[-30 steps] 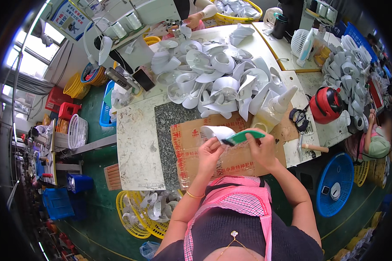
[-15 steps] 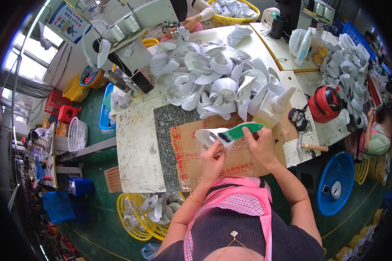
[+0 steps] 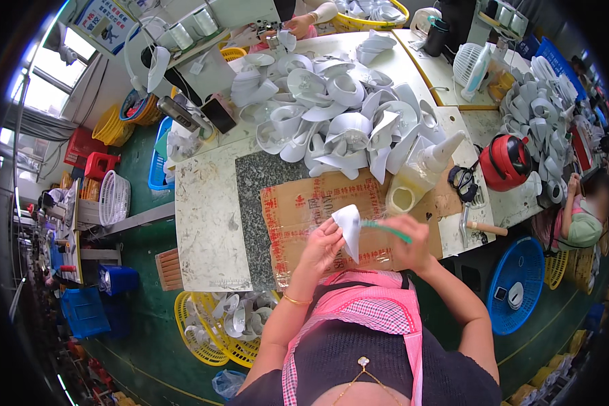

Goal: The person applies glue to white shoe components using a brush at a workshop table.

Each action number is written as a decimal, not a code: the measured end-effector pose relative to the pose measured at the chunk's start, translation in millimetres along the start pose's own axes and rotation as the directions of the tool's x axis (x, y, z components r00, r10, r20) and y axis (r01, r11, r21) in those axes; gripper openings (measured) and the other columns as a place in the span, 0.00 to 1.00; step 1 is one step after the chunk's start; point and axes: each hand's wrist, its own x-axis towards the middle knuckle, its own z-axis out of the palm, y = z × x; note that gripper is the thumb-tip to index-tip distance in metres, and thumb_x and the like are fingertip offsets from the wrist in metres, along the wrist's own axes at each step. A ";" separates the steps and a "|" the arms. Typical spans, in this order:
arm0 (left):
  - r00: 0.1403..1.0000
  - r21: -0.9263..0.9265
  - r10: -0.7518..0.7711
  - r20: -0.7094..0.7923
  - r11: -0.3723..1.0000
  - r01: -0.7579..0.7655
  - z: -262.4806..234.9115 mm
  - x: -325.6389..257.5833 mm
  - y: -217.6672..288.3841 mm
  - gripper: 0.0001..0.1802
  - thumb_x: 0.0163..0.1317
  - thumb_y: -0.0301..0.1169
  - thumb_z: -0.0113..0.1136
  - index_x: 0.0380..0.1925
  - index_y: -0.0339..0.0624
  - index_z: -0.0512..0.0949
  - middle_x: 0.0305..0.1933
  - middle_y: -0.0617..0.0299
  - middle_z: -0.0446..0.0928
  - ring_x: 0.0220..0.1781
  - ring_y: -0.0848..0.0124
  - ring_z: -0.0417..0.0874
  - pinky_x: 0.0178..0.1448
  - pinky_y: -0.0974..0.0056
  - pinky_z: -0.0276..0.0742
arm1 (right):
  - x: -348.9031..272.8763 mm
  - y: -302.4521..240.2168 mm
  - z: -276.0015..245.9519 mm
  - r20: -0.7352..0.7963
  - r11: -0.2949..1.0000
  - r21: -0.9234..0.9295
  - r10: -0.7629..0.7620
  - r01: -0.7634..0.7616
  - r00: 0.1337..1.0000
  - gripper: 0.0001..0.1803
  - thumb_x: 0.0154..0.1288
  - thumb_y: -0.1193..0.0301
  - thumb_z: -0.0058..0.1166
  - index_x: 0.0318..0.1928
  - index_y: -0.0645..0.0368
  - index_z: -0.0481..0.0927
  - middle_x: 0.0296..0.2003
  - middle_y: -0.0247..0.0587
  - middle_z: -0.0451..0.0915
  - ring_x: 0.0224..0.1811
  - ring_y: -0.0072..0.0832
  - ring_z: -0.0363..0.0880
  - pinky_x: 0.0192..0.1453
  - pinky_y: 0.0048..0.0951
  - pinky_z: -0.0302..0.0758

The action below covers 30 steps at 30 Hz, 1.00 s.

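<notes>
Pinched in my left hand (image 3: 323, 249) is a white curved piece (image 3: 348, 227), like a shoe upper part, held upright above the cardboard sheet (image 3: 294, 216). My right hand (image 3: 413, 240), slightly blurred, grips a green-handled brush (image 3: 391, 231), now seen nearly edge-on. The brush's tip reaches the right side of the white piece; whether it touches cannot be made out. A heap of similar white pieces (image 3: 345, 128) lies just beyond the cardboard. Right of the heap stands a translucent squeeze bottle (image 3: 413, 177) with a pale yellow content.
On the right are a hammer (image 3: 486, 229), a black strapped item (image 3: 463, 184) and a red round container (image 3: 504, 162). A phone (image 3: 218, 114) and a sewing machine (image 3: 237, 19) stand at the far left. Yellow baskets (image 3: 199, 338) sit below the table. Another person's hands (image 3: 298, 27) work across it.
My left hand has turned the white piece from lying sideways to upright. My right hand has moved slightly down and turned the brush edge-on.
</notes>
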 end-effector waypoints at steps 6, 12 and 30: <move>0.999 0.051 -0.046 0.021 0.998 0.045 4.8 -1.4 9.1 0.34 0.65 0.13 0.56 0.72 0.33 0.62 0.67 0.54 0.74 0.58 0.68 0.84 0.56 0.69 0.88 | 5.9 -0.3 28.1 0.227 0.977 -0.193 -0.044 0.089 0.973 0.18 0.54 0.72 0.63 0.48 0.48 0.87 0.41 0.38 0.86 0.36 0.38 0.87 0.35 0.36 0.82; 0.997 0.195 -0.037 0.066 0.980 0.023 -1.2 -11.4 8.1 0.39 0.58 0.08 0.51 0.72 0.33 0.60 0.69 0.54 0.73 0.56 0.70 0.85 0.56 0.69 0.86 | 28.4 3.2 37.8 0.049 0.912 -0.117 0.401 -0.393 0.915 0.10 0.63 0.72 0.60 0.45 0.53 0.87 0.36 0.42 0.85 0.32 0.37 0.86 0.34 0.36 0.79; 0.973 0.948 0.225 0.057 0.294 -0.124 -37.8 -10.5 6.4 0.28 0.61 0.23 0.69 0.60 0.24 0.73 0.55 0.50 0.83 0.52 0.66 0.85 0.55 0.65 0.82 | 30.5 19.4 92.0 0.010 0.973 -0.039 0.228 -0.228 0.974 0.17 0.61 0.80 0.57 0.49 0.51 0.87 0.40 0.43 0.85 0.37 0.44 0.86 0.38 0.39 0.81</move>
